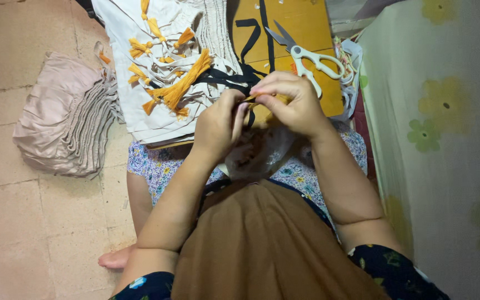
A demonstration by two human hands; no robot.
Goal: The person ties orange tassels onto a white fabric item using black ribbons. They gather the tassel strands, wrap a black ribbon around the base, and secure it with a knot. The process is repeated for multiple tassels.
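Hiding pinched orange piece point(262, 98): fingers point(284, 83).

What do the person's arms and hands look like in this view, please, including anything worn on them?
Both arms are bare from the upper arm down, with short dark navy sleeves printed with small flowers at the bottom of the view. The left hand and right hand are bare: no gloves, and no rings, bracelets or watch can be seen. The arms look full and rounded.

Home sewing spot: tiled floor point(40, 222), folded cloth stacks point(65, 119), scissors point(306, 55) (floral curtain point(445, 139) at rt).
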